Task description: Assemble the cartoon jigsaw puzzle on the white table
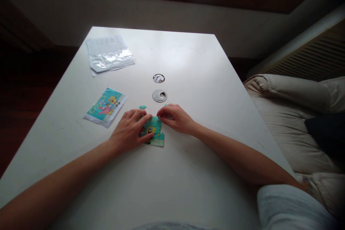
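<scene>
A partly joined jigsaw puzzle (154,124) with a yellow cartoon figure on green lies flat on the white table (172,179). My left hand (129,128) rests over its left side, thumb and fingers spread apart and touching it. At the upper right corner, my right hand (176,118) pinches a small puzzle piece (159,118), mostly covered by the fingertips. One loose puzzle piece (142,107) lies just beyond my left fingers. Another loose piece (166,105) shows only partly behind my right hand.
A printed cartoon picture sheet (105,106) lies left of the puzzle. Farther back is a clear plastic bag (110,55) with papers. A round metal grommet (159,95) and a round hole (159,78) sit mid-table. A cushioned sofa (285,125) stands at right.
</scene>
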The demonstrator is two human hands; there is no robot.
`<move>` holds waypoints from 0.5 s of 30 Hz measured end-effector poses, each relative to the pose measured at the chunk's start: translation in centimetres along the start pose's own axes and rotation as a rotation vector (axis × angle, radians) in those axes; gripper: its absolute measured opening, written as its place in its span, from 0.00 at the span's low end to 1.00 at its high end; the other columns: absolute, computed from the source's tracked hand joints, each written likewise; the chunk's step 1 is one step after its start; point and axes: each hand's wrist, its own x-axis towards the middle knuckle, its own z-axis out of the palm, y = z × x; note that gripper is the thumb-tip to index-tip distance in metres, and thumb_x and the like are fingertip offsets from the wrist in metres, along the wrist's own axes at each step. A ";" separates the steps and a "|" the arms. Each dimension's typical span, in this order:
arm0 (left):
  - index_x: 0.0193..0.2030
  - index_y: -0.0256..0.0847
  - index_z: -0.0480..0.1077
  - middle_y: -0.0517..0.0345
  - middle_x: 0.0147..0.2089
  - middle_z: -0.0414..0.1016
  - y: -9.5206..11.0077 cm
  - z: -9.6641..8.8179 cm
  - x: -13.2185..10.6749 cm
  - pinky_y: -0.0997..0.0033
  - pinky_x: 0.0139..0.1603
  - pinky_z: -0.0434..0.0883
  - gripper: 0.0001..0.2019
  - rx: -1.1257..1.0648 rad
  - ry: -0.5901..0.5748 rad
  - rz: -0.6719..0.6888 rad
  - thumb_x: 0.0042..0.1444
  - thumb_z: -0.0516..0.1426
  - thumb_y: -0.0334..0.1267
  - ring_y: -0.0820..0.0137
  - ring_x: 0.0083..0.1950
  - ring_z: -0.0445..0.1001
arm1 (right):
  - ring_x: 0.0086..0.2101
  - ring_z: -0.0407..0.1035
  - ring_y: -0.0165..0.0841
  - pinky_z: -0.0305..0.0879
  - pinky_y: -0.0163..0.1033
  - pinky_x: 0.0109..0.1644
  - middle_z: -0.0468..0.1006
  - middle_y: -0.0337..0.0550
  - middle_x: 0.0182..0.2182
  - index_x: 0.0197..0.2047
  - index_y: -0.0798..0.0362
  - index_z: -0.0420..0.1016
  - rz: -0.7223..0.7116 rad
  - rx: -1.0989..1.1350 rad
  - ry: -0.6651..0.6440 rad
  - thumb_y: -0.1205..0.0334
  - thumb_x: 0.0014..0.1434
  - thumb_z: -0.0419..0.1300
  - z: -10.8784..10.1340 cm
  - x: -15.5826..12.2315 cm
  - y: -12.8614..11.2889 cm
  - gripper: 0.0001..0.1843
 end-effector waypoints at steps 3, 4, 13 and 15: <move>0.62 0.47 0.67 0.47 0.58 0.68 -0.1 0.0 -0.1 0.49 0.61 0.63 0.26 -0.002 0.007 0.007 0.60 0.60 0.53 0.51 0.60 0.65 | 0.36 0.70 0.31 0.61 0.38 0.48 0.79 0.38 0.33 0.45 0.49 0.78 0.001 0.024 -0.014 0.68 0.62 0.61 0.0 0.0 0.0 0.09; 0.62 0.47 0.67 0.47 0.58 0.68 -0.1 0.1 -0.1 0.49 0.61 0.63 0.26 -0.003 0.012 0.010 0.61 0.60 0.52 0.51 0.60 0.65 | 0.36 0.70 0.31 0.61 0.38 0.48 0.79 0.38 0.33 0.45 0.49 0.78 0.000 0.029 -0.019 0.68 0.62 0.61 0.0 0.0 0.0 0.09; 0.62 0.46 0.67 0.46 0.58 0.69 0.0 0.4 -0.2 0.49 0.60 0.64 0.25 -0.004 0.052 0.010 0.60 0.61 0.50 0.51 0.60 0.66 | 0.36 0.71 0.29 0.60 0.38 0.51 0.79 0.36 0.34 0.48 0.49 0.76 -0.021 0.047 -0.074 0.69 0.59 0.63 -0.1 -0.2 -0.2 0.13; 0.63 0.45 0.67 0.46 0.58 0.69 0.1 0.5 -0.2 0.49 0.60 0.64 0.26 0.008 0.058 -0.002 0.61 0.61 0.50 0.51 0.60 0.66 | 0.36 0.71 0.29 0.61 0.37 0.49 0.79 0.37 0.35 0.48 0.49 0.75 -0.021 0.079 -0.079 0.69 0.58 0.63 -0.1 -0.2 -0.4 0.14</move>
